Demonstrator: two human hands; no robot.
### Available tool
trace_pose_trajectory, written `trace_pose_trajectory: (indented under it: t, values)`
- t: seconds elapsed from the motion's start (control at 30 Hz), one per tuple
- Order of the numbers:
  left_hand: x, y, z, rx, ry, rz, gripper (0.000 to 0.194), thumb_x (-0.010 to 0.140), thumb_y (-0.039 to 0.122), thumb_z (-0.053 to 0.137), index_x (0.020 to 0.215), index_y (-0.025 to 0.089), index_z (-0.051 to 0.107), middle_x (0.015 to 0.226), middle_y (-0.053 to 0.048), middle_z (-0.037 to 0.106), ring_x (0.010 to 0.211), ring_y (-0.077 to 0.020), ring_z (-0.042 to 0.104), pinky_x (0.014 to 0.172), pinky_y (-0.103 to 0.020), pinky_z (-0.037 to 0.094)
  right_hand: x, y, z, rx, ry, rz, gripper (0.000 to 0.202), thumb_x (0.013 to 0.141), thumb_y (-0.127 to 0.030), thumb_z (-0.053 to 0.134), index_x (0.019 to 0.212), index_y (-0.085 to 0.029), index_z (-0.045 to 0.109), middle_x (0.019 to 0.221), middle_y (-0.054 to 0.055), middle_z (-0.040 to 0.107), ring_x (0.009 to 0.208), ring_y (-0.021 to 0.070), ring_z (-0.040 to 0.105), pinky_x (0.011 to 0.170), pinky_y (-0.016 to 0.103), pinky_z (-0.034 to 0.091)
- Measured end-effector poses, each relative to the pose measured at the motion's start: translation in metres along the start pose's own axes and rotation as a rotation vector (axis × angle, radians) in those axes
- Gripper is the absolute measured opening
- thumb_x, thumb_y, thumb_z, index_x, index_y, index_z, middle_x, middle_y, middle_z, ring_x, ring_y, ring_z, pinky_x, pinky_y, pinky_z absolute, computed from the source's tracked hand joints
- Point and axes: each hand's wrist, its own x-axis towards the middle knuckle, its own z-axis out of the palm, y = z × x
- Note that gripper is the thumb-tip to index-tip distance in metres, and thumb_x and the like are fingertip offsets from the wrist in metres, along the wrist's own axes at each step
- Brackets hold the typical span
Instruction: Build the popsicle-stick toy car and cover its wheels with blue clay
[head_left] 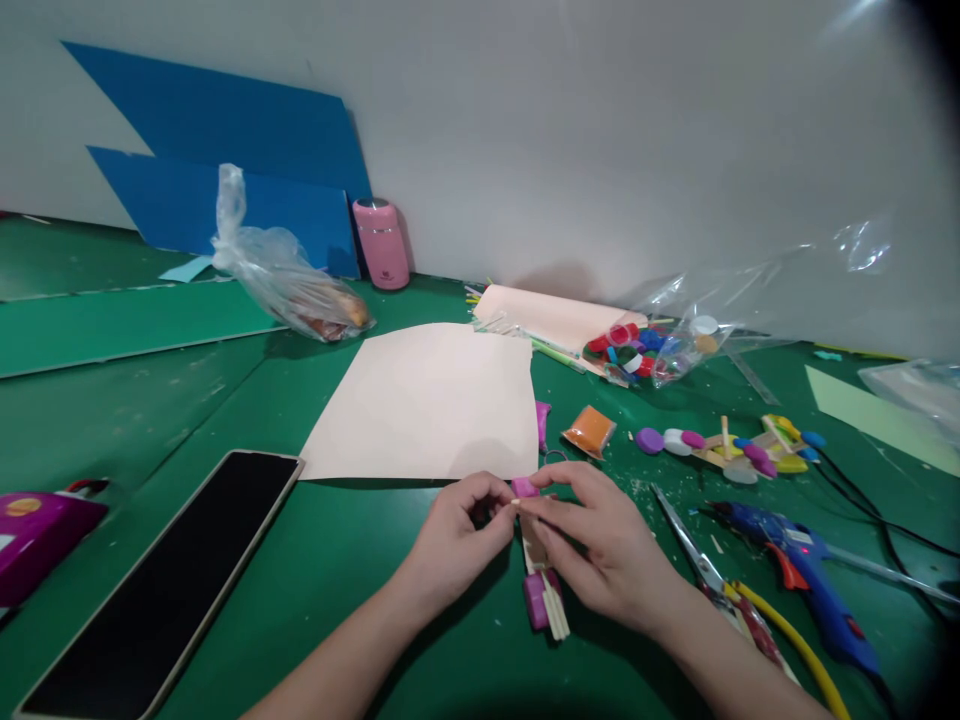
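Between my hands is a small craft piece (534,548) with a flat wooden strip and magenta blocks at both ends. Several thin wooden sticks (555,610) jut from its near end. My left hand (463,535) has thumb and forefinger pinched around a tiny pale stick end (515,502) near the far block. The fingers of my right hand (596,535) close on the piece from the right, partly covering it. Just beyond the hands lies a cream sheet of paper (427,400). An orange packet (590,431) and a magenta packet (542,425) are close by.
At right lie scissors (694,545), a blue glue gun (806,570) with its cord, and a stick-and-cap model (757,450). A phone (165,580) and a purple tape dispenser (45,535) are at left. Behind stand a pink flask (382,245) and plastic bags (292,275).
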Motion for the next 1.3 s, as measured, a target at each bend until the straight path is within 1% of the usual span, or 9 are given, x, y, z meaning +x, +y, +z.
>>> trace_pose_trajectory:
  t: [0.17, 0.47, 0.67, 0.73, 0.87, 1.0, 1.07, 1.2, 1.3]
  values:
    - [0.000, 0.000, 0.001, 0.025, 0.004, 0.015, 0.010, 0.070, 0.022, 0.052, 0.064, 0.015, 0.054, 0.058, 0.002, 0.050, 0.056, -0.0105, 0.045, 0.055, -0.022, 0.038, 0.004, 0.001, 0.001, 0.022, 0.041, 0.093, 0.023, 0.080, -0.017, 0.048, 0.099, -0.018, 0.061, 0.103, 0.009, 0.053, 0.096, 0.0191, 0.051, 0.081, 0.034, 0.043]
    - [-0.001, -0.001, 0.000, 0.100, 0.001, 0.074, 0.010, 0.072, 0.018, 0.049, 0.070, 0.013, 0.056, 0.060, 0.000, 0.053, 0.055, -0.0111, 0.046, 0.054, -0.023, 0.039, 0.013, -0.002, 0.002, -0.145, -0.015, 0.005, 0.018, 0.080, -0.018, 0.049, 0.092, -0.017, 0.063, 0.106, 0.010, 0.055, 0.100, 0.0217, 0.049, 0.084, 0.037, 0.040]
    - [-0.003, -0.002, 0.000, 0.185, 0.028, 0.193, 0.010, 0.071, 0.013, 0.048, 0.069, 0.014, 0.058, 0.065, -0.002, 0.054, 0.062, -0.0140, 0.050, 0.061, -0.026, 0.041, 0.013, -0.003, 0.005, -0.187, -0.010, -0.002, 0.019, 0.080, -0.017, 0.048, 0.091, -0.016, 0.063, 0.104, 0.010, 0.056, 0.098, 0.0220, 0.049, 0.083, 0.037, 0.040]
    - [-0.005, -0.004, -0.001, 0.261, 0.030, 0.268, 0.012, 0.072, 0.012, 0.047, 0.072, 0.014, 0.059, 0.069, -0.004, 0.055, 0.068, -0.0160, 0.051, 0.065, -0.028, 0.041, 0.012, -0.003, 0.006, -0.186, -0.005, 0.010, 0.018, 0.079, -0.017, 0.049, 0.091, -0.016, 0.063, 0.105, 0.009, 0.056, 0.097, 0.0221, 0.049, 0.082, 0.037, 0.040]
    - [-0.007, -0.008, -0.003, 0.576, 0.070, 0.457, 0.016, 0.076, 0.015, 0.046, 0.078, 0.014, 0.062, 0.073, -0.007, 0.056, 0.072, -0.0185, 0.051, 0.067, -0.032, 0.041, 0.011, -0.005, 0.008, -0.172, 0.010, 0.038, 0.016, 0.077, -0.016, 0.050, 0.087, -0.015, 0.062, 0.105, 0.010, 0.056, 0.097, 0.0220, 0.049, 0.082, 0.037, 0.040]
    - [-0.008, -0.009, -0.002, 0.739, 0.128, 0.522, 0.016, 0.077, 0.017, 0.047, 0.079, 0.016, 0.063, 0.074, -0.007, 0.056, 0.073, -0.0201, 0.050, 0.067, -0.035, 0.040, 0.011, -0.006, 0.011, -0.159, 0.028, 0.063, 0.015, 0.076, -0.016, 0.050, 0.085, -0.014, 0.062, 0.105, 0.010, 0.056, 0.096, 0.0218, 0.050, 0.082, 0.036, 0.040]
    - [-0.009, -0.007, -0.001, 0.676, 0.145, 0.482, 0.015, 0.076, 0.018, 0.048, 0.079, 0.015, 0.062, 0.075, -0.007, 0.055, 0.074, -0.0203, 0.050, 0.068, -0.035, 0.040, 0.012, -0.005, 0.012, -0.156, 0.038, 0.063, 0.015, 0.076, -0.016, 0.050, 0.085, -0.014, 0.062, 0.106, 0.010, 0.055, 0.096, 0.0218, 0.050, 0.081, 0.036, 0.040]
    - [-0.006, -0.001, 0.001, 0.304, 0.101, 0.200, 0.009, 0.073, 0.019, 0.049, 0.067, 0.016, 0.055, 0.067, -0.004, 0.052, 0.067, -0.0170, 0.049, 0.063, -0.030, 0.040, 0.012, -0.005, 0.012, -0.152, 0.038, 0.061, 0.014, 0.076, -0.016, 0.050, 0.084, -0.014, 0.062, 0.105, 0.010, 0.056, 0.096, 0.0217, 0.050, 0.080, 0.036, 0.040]
    - [-0.003, 0.002, 0.003, 0.177, 0.068, 0.092, 0.009, 0.072, 0.019, 0.050, 0.063, 0.017, 0.051, 0.062, 0.000, 0.050, 0.059, -0.0138, 0.047, 0.057, -0.026, 0.038, 0.011, -0.004, 0.012, -0.151, 0.035, 0.062, 0.014, 0.076, -0.016, 0.050, 0.084, -0.014, 0.062, 0.105, 0.011, 0.056, 0.095, 0.0217, 0.050, 0.080, 0.036, 0.040]
